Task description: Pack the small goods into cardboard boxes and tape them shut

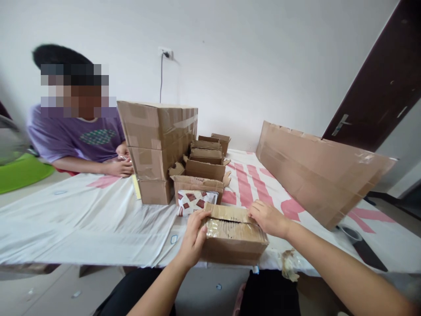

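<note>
A small cardboard box (234,251) with torn clear tape along its top lies at the table's front edge. My left hand (194,239) holds its left end, fingertips on the top and thumb against the side. At the far right corner, the bent fingers of my right hand (268,218) grip the edge of the top flap (228,213). A dark gap shows between the two top flaps. Just behind the box stands a white packet with brown squares (195,202), leaning against an open carton (205,182).
Several open cartons (206,156) run back in a row beside a stack of taped boxes (151,147). A large cardboard sheet (315,169) stands at right, near a tape roll (350,233). Crumpled tape (289,265) hangs at the front edge. Another person (95,140) sits at left.
</note>
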A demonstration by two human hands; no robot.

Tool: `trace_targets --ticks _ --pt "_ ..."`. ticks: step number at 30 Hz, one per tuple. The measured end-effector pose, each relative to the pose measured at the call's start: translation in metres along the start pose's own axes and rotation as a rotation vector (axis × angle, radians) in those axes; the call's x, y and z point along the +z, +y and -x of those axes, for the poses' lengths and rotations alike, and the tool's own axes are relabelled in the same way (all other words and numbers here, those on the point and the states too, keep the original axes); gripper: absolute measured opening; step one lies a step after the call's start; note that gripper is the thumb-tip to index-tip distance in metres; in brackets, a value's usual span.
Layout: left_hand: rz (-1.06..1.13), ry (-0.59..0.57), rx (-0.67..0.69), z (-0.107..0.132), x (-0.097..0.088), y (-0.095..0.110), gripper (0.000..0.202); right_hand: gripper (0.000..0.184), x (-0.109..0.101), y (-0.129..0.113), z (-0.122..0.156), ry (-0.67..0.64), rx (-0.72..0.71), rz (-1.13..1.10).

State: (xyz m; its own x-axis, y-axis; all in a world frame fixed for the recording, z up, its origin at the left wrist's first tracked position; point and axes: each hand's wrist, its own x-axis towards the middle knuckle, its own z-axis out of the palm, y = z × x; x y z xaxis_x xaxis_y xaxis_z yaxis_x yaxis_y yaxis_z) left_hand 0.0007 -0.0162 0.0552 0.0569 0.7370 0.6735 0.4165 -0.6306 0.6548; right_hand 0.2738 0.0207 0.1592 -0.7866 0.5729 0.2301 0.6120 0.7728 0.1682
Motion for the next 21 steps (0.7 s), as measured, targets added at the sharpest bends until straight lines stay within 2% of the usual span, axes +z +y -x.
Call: trace_targets --ticks 5,8,12,16,21 --pt "-0.011 0.006 0.0 0.001 0.0 -0.001 0.034 0.015 0.003 0.0 0.004 0.037 0.055 0.026" --pt "-0.013 0.008 0.012 0.001 0.0 -0.001 0.034 0.019 0.001 0.002 0.006 0.085 0.001 -0.019" --pt "-0.023 0.013 0.033 0.0 0.001 0.0 0.033 0.017 -0.003 0.002 0.003 0.012 -0.138 0.102" --pt "-0.034 0.014 0.034 -0.001 0.001 0.0 0.034 0.019 -0.006 -0.001 -0.003 -0.039 -0.17 0.24" --pt "-0.044 0.005 0.028 -0.001 0.0 0.0 0.034 0.016 -0.005 -0.002 -0.007 -0.072 -0.178 0.276"
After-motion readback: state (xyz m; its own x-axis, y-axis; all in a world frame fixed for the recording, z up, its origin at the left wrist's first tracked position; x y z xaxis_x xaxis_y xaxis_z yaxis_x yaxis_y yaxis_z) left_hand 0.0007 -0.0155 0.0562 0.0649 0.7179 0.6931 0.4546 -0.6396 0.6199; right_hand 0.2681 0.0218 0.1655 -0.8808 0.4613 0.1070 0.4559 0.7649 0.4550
